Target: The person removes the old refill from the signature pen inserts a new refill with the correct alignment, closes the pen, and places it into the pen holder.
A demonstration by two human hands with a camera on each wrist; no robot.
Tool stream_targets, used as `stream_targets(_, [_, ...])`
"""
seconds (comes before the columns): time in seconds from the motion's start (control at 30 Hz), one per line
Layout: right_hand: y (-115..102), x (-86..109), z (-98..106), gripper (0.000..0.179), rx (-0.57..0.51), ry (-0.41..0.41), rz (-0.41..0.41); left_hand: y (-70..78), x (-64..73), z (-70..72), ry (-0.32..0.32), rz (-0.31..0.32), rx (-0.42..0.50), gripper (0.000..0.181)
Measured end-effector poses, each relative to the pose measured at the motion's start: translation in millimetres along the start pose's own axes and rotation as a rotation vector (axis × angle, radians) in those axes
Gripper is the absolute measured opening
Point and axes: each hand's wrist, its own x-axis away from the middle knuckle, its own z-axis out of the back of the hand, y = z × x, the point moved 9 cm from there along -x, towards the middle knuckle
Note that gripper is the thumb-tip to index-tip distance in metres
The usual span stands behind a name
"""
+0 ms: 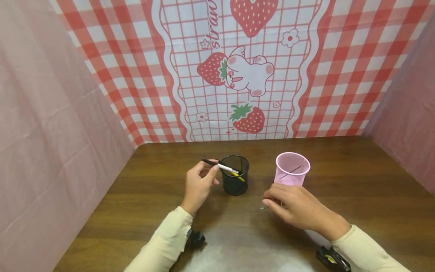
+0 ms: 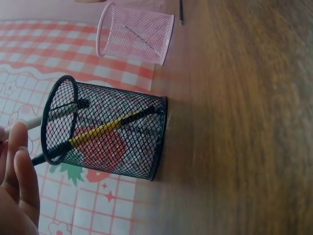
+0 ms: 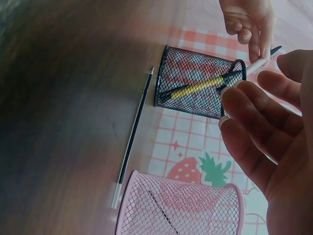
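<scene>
My left hand point(image 1: 200, 185) pinches a white pen with a black end point(image 1: 227, 167) between thumb and fingers. The pen's front end is inside the mouth of the black mesh pen cup point(image 1: 235, 185). A yellow and black pen point(image 2: 98, 133) leans inside that cup. Fingers loosely bent and holding nothing, my right hand point(image 1: 297, 206) hovers in front of the pink mesh pen cup point(image 1: 293, 179). Below it a thin black pen refill with a clear end point(image 3: 133, 132) lies on the table, mostly hidden in the head view. Another thin dark refill point(image 3: 164, 213) leans inside the pink cup.
Both cups stand upright on the brown wooden table point(image 1: 142, 204). A red-and-white checked strawberry cloth point(image 1: 217, 102) hangs behind it, with plain pink cloth point(image 1: 68, 113) at the sides. Black wrist camera mounts point(image 1: 196, 238) sit below both forearms.
</scene>
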Motion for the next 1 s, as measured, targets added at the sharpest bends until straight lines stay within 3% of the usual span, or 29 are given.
stream_targets(0.23, [-2.4,-1.8,-0.8,0.004,-0.004,-0.009,0.032,-0.1,-1.0,-7.5,-0.018,-0.013,-0.051,0.020])
stream_targets(0.53, [-5.9,-3.8,-5.5,0.005,-0.018,-0.019,0.067,34.2,3.3,-12.8,0.008,-0.101,-0.109,0.029])
stream_targets(0.73, [-7.5,-1.6,-3.8,0.006,-0.019,-0.003,0.072,36.6,2.7,-14.3,0.011,-0.109,-0.127,0.013])
stream_targets(1.0, [-5.8,-0.2,-4.1,0.006,-0.021,-0.009,0.056,38.2,0.0,-15.1,0.004,-0.156,-0.156,0.010])
